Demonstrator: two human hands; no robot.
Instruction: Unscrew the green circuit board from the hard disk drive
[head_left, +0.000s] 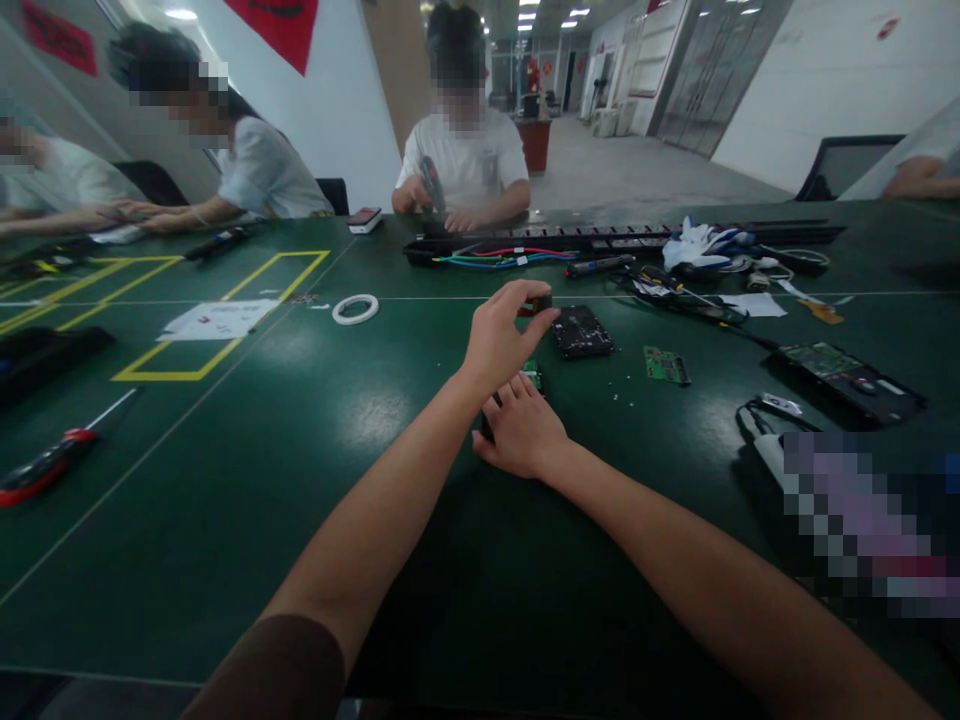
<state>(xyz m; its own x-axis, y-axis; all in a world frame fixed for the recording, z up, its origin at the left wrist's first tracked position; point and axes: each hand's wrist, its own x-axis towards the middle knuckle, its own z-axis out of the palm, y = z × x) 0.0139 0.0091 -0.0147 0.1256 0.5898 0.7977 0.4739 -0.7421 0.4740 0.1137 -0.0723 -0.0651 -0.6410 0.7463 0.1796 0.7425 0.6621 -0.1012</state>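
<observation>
My left hand (504, 335) is closed, its thumb and fingers pinching a small dark item (538, 302) that is too small to name. Just below it, my right hand (523, 428) lies over a dark object with a green circuit board part (532, 374); the palm and fingers hide most of it. Right of my left hand a black hard drive (582, 332) rests on the green table (420, 460). A loose green circuit board (666, 365) is farther right, with tiny white bits near it.
A white tape ring (355, 310) and a paper sheet (219, 319) lie left; a red-black screwdriver (56, 460) is nearer. Cables, white-blue gloves (705, 247) and another drive (847, 382) are at right. A person (465, 160) sits opposite; others are at the sides.
</observation>
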